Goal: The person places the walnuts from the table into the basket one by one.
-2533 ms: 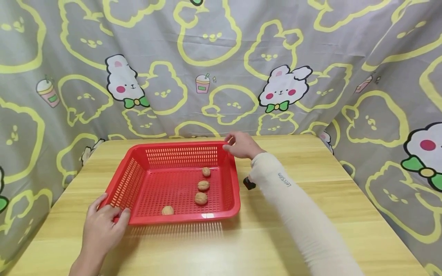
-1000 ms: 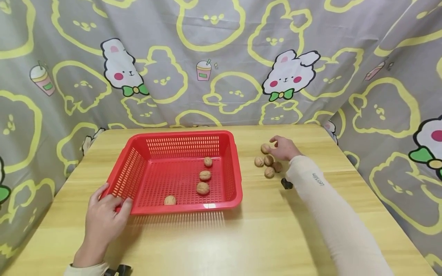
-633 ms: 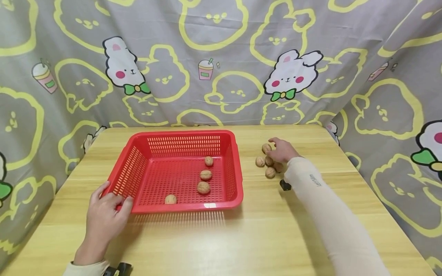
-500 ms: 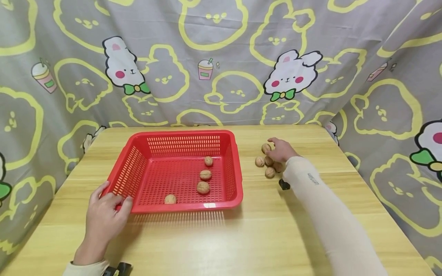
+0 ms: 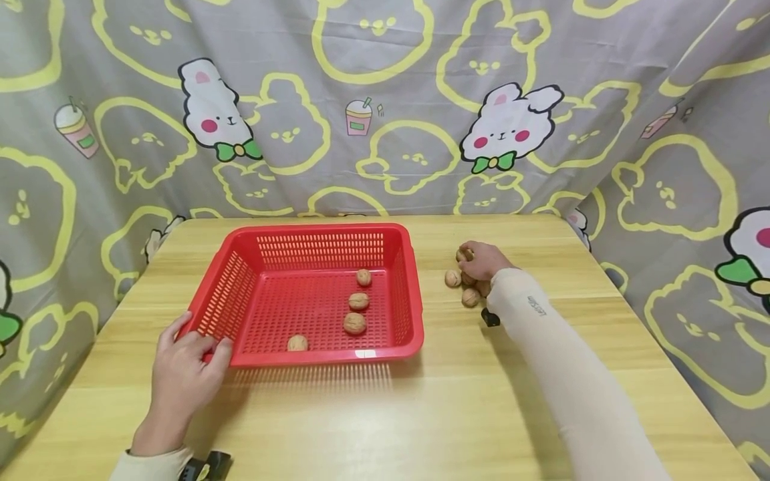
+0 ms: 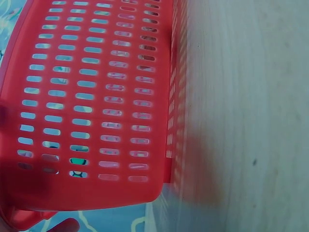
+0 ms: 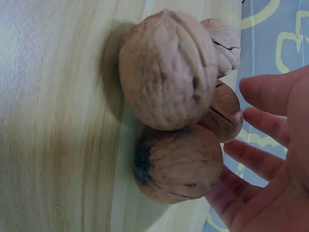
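In the head view a red plastic basket (image 5: 327, 361) with slotted walls stands on the table. My left hand (image 5: 186, 374) grips its near left corner, fingers curled over the rim; the left wrist view shows the slotted wall (image 6: 87, 96) up close. Inside lie several walnuts, one of them a walnut (image 5: 355, 324) near the right wall. Right of the basket is a small cluster of walnuts (image 5: 453, 278). My right hand (image 5: 484, 260) is over the back of this cluster, partly covering it. In the right wrist view its spread fingers (image 7: 256, 159) reach round behind a brown walnut (image 7: 224, 116).
A wooden table (image 5: 385, 427) carries everything. Behind it hangs a grey curtain (image 5: 409, 40) with yellow outlines and white rabbits. The basket's right wall stands between the loose walnuts and those inside.
My right hand has gone from the basket's back right corner to the loose walnuts, and its fingers have now lowered over the back one. My left hand has stayed on the basket rim.
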`<move>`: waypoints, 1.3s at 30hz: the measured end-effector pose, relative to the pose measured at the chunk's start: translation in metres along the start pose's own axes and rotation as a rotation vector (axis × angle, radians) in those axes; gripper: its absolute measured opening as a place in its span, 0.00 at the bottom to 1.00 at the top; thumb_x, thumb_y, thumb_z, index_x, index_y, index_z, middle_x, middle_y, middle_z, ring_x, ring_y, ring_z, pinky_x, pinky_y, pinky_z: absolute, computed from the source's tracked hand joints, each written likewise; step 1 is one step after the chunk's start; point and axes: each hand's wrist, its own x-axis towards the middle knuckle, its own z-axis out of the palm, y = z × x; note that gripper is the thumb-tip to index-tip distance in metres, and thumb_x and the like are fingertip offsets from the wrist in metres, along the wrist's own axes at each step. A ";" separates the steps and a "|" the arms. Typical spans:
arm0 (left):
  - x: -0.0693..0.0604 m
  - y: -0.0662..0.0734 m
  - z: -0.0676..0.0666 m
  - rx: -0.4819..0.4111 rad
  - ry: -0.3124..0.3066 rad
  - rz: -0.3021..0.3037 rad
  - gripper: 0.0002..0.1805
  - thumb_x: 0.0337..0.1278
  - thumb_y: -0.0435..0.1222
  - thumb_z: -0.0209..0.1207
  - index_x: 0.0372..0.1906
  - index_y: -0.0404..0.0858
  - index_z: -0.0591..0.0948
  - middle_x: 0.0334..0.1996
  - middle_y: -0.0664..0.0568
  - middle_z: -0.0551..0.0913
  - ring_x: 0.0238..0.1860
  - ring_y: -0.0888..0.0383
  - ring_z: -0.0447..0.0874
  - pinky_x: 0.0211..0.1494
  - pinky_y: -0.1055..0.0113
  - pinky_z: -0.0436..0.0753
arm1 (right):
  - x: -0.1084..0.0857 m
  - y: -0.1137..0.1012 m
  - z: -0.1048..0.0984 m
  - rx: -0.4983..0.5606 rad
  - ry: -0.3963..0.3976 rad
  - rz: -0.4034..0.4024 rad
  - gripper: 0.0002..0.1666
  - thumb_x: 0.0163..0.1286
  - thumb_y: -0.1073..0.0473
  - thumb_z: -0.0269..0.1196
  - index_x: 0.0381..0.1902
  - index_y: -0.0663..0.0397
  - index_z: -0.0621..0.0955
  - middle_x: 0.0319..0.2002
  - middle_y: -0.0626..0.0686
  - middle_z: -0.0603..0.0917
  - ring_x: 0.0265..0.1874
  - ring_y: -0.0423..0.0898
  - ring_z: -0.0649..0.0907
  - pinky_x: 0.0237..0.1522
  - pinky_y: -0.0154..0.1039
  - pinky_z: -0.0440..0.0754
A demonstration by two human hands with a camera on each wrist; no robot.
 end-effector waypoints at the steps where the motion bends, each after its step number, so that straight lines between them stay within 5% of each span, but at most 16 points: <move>1: 0.001 0.000 0.000 0.000 0.002 -0.001 0.16 0.47 0.36 0.56 0.12 0.30 0.78 0.14 0.41 0.79 0.23 0.39 0.80 0.66 0.49 0.64 | -0.001 -0.001 -0.001 0.019 0.005 0.006 0.29 0.71 0.57 0.54 0.68 0.57 0.67 0.58 0.65 0.74 0.48 0.58 0.74 0.59 0.51 0.71; 6: 0.003 0.001 0.000 0.000 0.002 0.000 0.16 0.47 0.36 0.56 0.12 0.29 0.78 0.14 0.41 0.79 0.23 0.40 0.80 0.66 0.49 0.64 | 0.002 0.000 0.000 0.002 0.067 -0.006 0.20 0.70 0.58 0.54 0.57 0.59 0.71 0.47 0.63 0.77 0.42 0.57 0.75 0.52 0.51 0.74; 13: 0.001 0.001 -0.001 0.004 -0.010 -0.011 0.15 0.46 0.35 0.57 0.12 0.30 0.78 0.14 0.42 0.79 0.23 0.40 0.81 0.65 0.48 0.65 | 0.010 0.008 0.007 -0.058 0.106 -0.017 0.14 0.68 0.59 0.52 0.48 0.59 0.70 0.44 0.64 0.77 0.39 0.57 0.76 0.46 0.49 0.75; 27: 0.001 0.002 -0.001 -0.002 -0.011 -0.033 0.15 0.46 0.34 0.57 0.12 0.30 0.78 0.15 0.41 0.79 0.25 0.40 0.81 0.66 0.49 0.64 | 0.021 0.014 0.012 -0.119 0.155 -0.014 0.27 0.69 0.55 0.50 0.62 0.63 0.70 0.54 0.69 0.77 0.53 0.64 0.77 0.57 0.57 0.73; 39: 0.001 0.003 -0.002 -0.001 -0.013 -0.042 0.15 0.46 0.35 0.57 0.12 0.30 0.78 0.15 0.40 0.80 0.25 0.40 0.82 0.66 0.49 0.64 | 0.014 0.009 0.002 0.031 0.225 -0.085 0.27 0.66 0.60 0.55 0.62 0.59 0.65 0.46 0.65 0.77 0.43 0.59 0.76 0.49 0.54 0.75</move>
